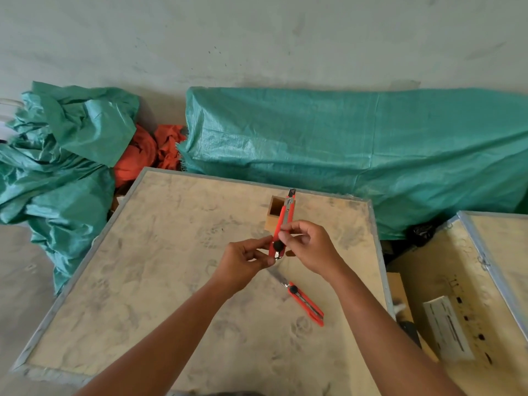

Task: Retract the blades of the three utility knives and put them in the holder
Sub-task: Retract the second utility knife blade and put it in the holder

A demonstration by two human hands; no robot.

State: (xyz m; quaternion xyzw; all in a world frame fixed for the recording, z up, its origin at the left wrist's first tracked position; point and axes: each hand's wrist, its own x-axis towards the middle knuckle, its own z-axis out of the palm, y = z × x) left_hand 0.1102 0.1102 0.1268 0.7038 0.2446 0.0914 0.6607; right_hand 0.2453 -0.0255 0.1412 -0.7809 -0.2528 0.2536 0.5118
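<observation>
Red utility knife (281, 230) pinched by both hands (248, 260) (310, 247).

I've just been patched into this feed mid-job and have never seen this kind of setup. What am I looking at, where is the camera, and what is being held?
There is no machine here: a person works with two bare hands, and the single picture comes from a wide-angle camera on their head, looking forward and down.

The left hand and right hand together hold a red plastic utility knife with a black slider knob, up over a dusty beige board table. Whether its blade is retracted cannot be told.

Behind the knife stands a small square wooden holder, open at the top. I cannot see anything inside it.

A second red utility knife lies flat on the table nearer the person, its metal blade extended. A third knife is not visible.

Green tarpaulins lie beyond the table.
</observation>
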